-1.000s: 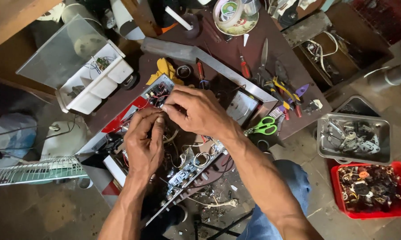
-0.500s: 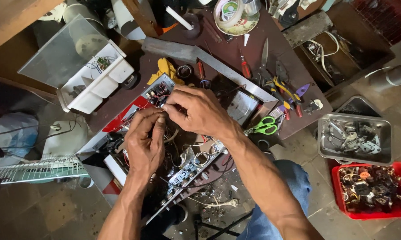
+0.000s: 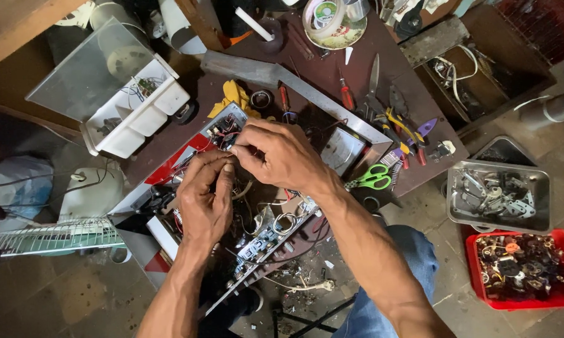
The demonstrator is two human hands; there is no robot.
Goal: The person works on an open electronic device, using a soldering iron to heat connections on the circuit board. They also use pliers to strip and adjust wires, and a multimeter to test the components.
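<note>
Left hand: the left hand point(image 3: 205, 200) is curled narrow, its fingertips pinched on thin wires point(image 3: 232, 164), likely to keep them steady.
Right hand: the right hand point(image 3: 279, 155) meets it from the right, thumb and forefinger closed on the same wires; the exact grip is hidden by the fingers.
Work piece: an opened appliance point(image 3: 232, 206) lies slantwise on the dark bench point(image 3: 332, 75), its circuit board point(image 3: 263, 244) and coiled wiring turned up, probably for access.
Tools: green scissors point(image 3: 370, 178), pliers point(image 3: 397, 122) and red screwdrivers point(image 3: 345, 94) lie just right of the hands, within easy reach.
Containers: a metal tray point(image 3: 499, 195) and a red bin point(image 3: 523, 269) of small parts sit on the floor, far right.
Left side: a white fan grille point(image 3: 50, 236) is cut off by the edge.
Unclear: what the wire ends join to is too small to tell.
</note>
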